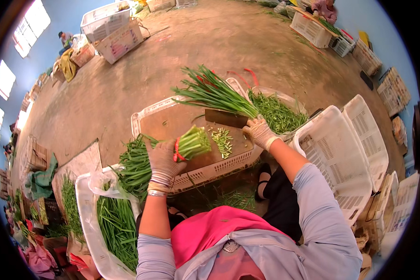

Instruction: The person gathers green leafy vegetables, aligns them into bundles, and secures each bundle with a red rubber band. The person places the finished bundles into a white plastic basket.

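My left hand [165, 157], in a pale glove, is closed around a bunch of green leafy stalks [195, 142] tied with a red band, its cut ends facing right. My right hand [260, 131], also gloved, is at the handle end of a wide-bladed knife [225, 118], whose blade lies over the board; the grip itself is hidden. A second bunch of long green leaves [224, 94] lies behind the blade, its stalk ends touching my right fingers. Short cut stalk pieces [222, 142] are scattered on the brown board [154, 122], which rests on an upturned-looking white plastic crate [210, 173].
A lined white crate [87, 224] of green leaves stands at lower left. A bag of green trimmings [278, 112] lies beyond my right hand. White crates [332, 150] stand at right. Two people [65, 38] [324, 12] sit far off beside crates.
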A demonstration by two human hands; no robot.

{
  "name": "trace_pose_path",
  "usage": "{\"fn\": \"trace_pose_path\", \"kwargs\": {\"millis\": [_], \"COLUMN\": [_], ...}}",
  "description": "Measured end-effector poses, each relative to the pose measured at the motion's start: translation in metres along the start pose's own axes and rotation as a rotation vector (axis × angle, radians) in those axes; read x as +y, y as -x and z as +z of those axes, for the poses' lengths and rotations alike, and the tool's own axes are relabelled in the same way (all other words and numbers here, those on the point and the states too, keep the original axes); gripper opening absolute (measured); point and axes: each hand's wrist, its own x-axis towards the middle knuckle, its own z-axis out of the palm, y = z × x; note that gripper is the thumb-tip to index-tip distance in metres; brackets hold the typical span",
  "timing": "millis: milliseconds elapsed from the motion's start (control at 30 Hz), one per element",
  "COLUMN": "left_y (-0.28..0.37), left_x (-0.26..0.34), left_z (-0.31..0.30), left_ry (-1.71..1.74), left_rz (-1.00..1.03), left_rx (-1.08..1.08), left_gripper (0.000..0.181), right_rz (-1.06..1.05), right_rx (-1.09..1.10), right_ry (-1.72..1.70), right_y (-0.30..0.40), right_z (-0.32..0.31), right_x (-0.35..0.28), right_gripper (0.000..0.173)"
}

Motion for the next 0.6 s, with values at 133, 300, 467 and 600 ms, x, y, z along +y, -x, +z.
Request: {"fn": "trace_pose_path", "kwargs": {"millis": [133, 300, 467, 600], "left_y": [-0.004, -0.011, -0.012, -0.005], "left_x": [-0.023, -0.037, -0.03, -0.024], "left_z": [-0.012, -0.016, -0.013, 0.0], "left_ry": [0.111, 0.202, 0.144, 0.02], "left_rz": [-0.044, -0.051, -0.02, 0.015], "left_rx": [0.09, 0.104, -0.035, -0.114], "left_gripper": [0.062, 0.059, 0.063, 0.065], "right_rz": [-0.325, -0.563, -0.262, -0.134], "right_rx": [0.054, -0.051, 0.174, 0.334], "right_ry": [0.088, -0.005, -0.184, -0.291], "right_y": [0.03, 0.084, 0.057, 0.037], "right_z": [-0.008, -0.025, -0.012, -0.032], "right_x": [-0.004, -0.006, -0.013, -0.051], "right_gripper": [0.032, 0.034, 0.028, 0.027]}}
